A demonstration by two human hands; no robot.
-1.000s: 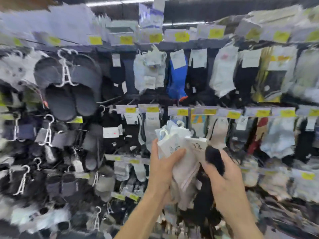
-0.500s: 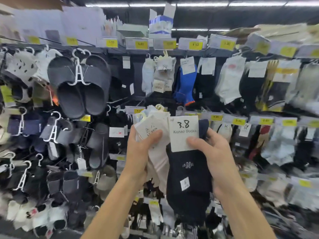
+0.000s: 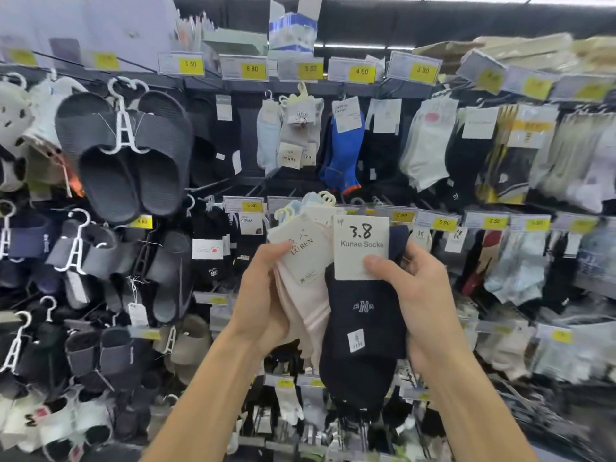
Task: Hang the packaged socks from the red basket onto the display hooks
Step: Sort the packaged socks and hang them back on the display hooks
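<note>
Still, right hand (image 3: 416, 295) grips navy socks (image 3: 363, 328), left hand (image 3: 263, 295) pale socks (image 3: 301, 261), seemingly unmoved.

The navy socks (image 3: 361, 331) carry a white card (image 3: 361, 248) lettered black; pale pink socks (image 3: 310, 315) at their nine o'clock. Dark grey slippers (image 3: 133, 161) at ten o'clock, blue socks (image 3: 345, 158) and yellow price tags (image 3: 251, 69) at twelve.

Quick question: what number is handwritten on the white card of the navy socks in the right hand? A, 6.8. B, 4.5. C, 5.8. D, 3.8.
D: the white card on the navy socks, which the right hand pinches, reads 3.8 above "Kunao Socks".
</note>
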